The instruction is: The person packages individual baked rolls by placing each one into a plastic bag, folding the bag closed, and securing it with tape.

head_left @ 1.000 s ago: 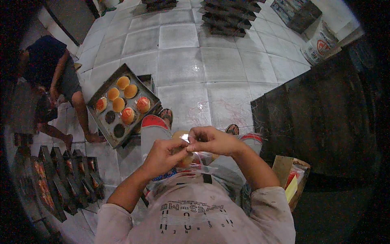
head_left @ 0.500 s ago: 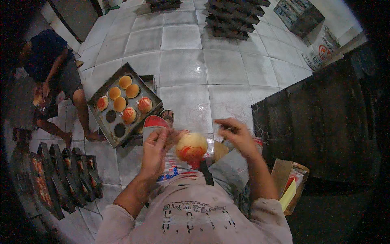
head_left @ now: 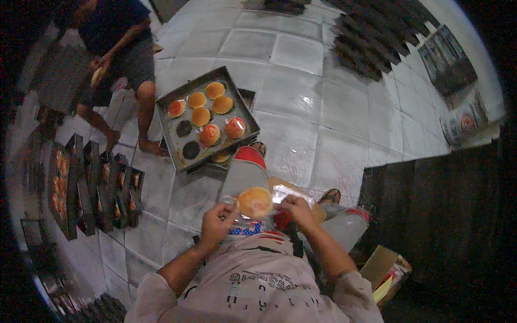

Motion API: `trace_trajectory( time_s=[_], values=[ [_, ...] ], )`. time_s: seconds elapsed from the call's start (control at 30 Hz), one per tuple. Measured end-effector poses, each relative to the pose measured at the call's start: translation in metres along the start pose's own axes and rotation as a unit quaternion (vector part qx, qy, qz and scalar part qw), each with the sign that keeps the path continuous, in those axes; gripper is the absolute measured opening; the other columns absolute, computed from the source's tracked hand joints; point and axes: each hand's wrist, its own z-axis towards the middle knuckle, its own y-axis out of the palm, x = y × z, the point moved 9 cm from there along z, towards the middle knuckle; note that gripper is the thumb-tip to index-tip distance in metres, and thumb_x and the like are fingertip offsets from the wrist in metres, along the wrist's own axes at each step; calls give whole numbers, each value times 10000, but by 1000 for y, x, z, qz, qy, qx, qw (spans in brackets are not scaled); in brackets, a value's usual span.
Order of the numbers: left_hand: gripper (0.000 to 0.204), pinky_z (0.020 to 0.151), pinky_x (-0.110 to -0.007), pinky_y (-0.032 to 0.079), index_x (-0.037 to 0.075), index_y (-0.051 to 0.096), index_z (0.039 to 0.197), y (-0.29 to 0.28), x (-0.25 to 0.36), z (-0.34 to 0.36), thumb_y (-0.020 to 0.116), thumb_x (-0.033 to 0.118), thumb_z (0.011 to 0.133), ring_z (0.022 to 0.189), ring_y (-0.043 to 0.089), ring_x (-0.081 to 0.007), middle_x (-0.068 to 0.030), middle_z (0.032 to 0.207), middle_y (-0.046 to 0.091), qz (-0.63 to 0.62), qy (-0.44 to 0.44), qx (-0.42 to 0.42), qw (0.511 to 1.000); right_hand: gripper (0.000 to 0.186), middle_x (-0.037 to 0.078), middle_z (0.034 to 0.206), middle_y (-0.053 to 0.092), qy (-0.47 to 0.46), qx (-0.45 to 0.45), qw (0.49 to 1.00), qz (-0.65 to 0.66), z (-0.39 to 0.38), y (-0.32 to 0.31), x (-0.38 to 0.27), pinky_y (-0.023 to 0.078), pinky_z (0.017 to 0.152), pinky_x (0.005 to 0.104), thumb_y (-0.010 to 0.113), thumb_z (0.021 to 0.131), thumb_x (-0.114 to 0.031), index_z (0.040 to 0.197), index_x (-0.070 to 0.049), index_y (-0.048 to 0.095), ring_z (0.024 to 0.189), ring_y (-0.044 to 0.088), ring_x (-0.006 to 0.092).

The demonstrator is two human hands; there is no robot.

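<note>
A round golden bun (head_left: 254, 202) sits over my lap in a clear plastic bag, its plain browned side up. My left hand (head_left: 218, 223) is closed at the bun's left edge, thumb and fingers pinching the bag there. On the other side my right hand (head_left: 298, 211) pinches clear plastic (head_left: 288, 192) just right of the bun. Whether that plastic belongs to the same bag, I cannot tell. Below it a red patch (head_left: 283, 219) shows between my legs. A dark metal tray (head_left: 177, 146) in front to the left holds several buns, some in red-printed bags.
The tray rests on another tray. Dark trays holding packed buns (head_left: 64, 188) stand on edge at left. At far left another person (head_left: 116, 54) holds a bun. An open cardboard box (head_left: 379, 264) stands by my right side, beside a large dark block (head_left: 425, 199). Trays are stacked (head_left: 366, 48) farther back.
The bun has turned from its red-printed side to its plain side. My right hand has come in toward it and pinches plastic. The whole view has swung left.
</note>
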Motion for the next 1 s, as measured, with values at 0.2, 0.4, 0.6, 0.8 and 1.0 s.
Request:
trace_trajectory(
  time_s=[0.2,0.4,0.6,0.8,1.0],
  values=[
    [189,597,-231,444,14,579,811,24,21,0,626,195,838,649,560,-74,-21,716,602,-30,67,-39,997,525,147,1139,531,55,16,929,367,-39,12,-24,465,851,341,613,841,-233,1245,31,408,1002,560,229],
    [265,676,-236,437,0,614,925,43,27,56,543,252,889,742,556,-95,-47,829,618,-80,51,-76,993,604,181,1288,449,-410,218,881,91,-77,-47,-203,362,983,379,634,795,-99,1315,18,349,1178,457,282],
    [207,726,-308,437,30,643,905,189,1,62,532,195,849,870,541,-150,-83,942,606,380,302,-191,853,660,168,1282,459,-525,160,810,-206,-56,25,-291,377,945,399,678,752,-90,1323,-32,352,1173,461,269],
    [167,758,-379,438,61,666,854,226,-38,62,549,160,788,960,527,-209,-103,993,585,574,392,-145,704,430,149,1115,578,-276,-64,953,105,-76,-78,-217,406,905,319,606,808,-182,1170,32,514,1043,541,207],
    [167,751,-425,455,59,623,889,209,-33,62,545,100,746,836,561,-315,-134,830,579,378,301,-218,848,419,141,953,626,-79,149,970,174,-57,-207,-29,459,779,370,537,846,-336,1120,-20,524,893,593,258]
  ],
)
